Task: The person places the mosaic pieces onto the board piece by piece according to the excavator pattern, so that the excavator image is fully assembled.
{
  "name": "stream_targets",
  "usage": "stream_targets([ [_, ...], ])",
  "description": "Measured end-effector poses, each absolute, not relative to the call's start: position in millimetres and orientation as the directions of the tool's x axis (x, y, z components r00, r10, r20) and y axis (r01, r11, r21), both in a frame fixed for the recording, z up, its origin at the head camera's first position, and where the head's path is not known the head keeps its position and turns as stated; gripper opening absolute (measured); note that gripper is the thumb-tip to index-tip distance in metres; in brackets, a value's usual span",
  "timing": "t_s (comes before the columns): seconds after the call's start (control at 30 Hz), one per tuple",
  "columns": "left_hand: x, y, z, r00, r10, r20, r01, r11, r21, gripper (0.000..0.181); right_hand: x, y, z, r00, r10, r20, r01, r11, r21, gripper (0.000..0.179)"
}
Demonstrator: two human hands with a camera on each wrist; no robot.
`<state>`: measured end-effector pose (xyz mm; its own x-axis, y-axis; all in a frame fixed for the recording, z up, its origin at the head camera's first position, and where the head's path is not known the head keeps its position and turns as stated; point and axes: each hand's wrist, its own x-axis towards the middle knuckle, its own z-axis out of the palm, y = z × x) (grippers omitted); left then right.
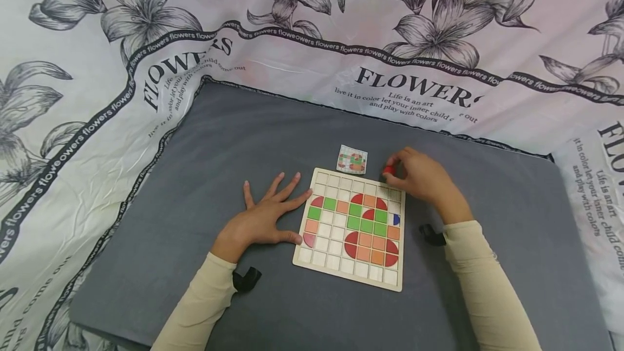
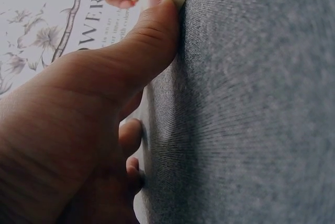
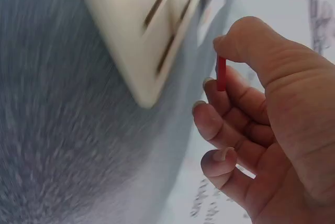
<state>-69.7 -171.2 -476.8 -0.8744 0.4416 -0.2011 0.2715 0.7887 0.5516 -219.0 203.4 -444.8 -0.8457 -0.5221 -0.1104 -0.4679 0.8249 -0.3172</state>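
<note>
A square wooden grid board (image 1: 319,258) lies on the grey table, with red quarter-circle, green, orange and blue pieces set in some of its cells. My left hand (image 1: 262,216) is spread flat at the board's left side, thumb and forefinger touching its edge. In the left wrist view, the thumb (image 2: 152,30) presses against the board's side. Over the board's far right corner, my right hand (image 1: 425,176) pinches a small red tile (image 3: 221,74) between thumb and fingers. The tile's full outline is hidden by the fingertips.
A small printed card (image 1: 352,160) with a coloured grid pattern lies just beyond the board. Flower-printed cloth (image 1: 292,64) hangs behind and beside the grey table (image 1: 253,129). Black straps (image 1: 247,279) circle both wrists.
</note>
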Motion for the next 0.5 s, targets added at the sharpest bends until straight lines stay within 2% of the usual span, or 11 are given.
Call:
stream_targets([
  [0.23,-69.2,-171.4,-479.7,-0.88,0.435,-0.193,0.271,0.792,0.547,0.106,-180.6,184.6,-429.7,-0.824,-0.566,-0.021,-0.529,0.782,-0.329,0.027],
  [0.5,-69.8,-169.7,-478.9,-0.881,0.431,-0.197,0.268,0.796,0.542,0.108,-138.9,160.3,-422.9,-0.745,-0.661,0.092,-0.648,0.683,-0.337,0.022],
])
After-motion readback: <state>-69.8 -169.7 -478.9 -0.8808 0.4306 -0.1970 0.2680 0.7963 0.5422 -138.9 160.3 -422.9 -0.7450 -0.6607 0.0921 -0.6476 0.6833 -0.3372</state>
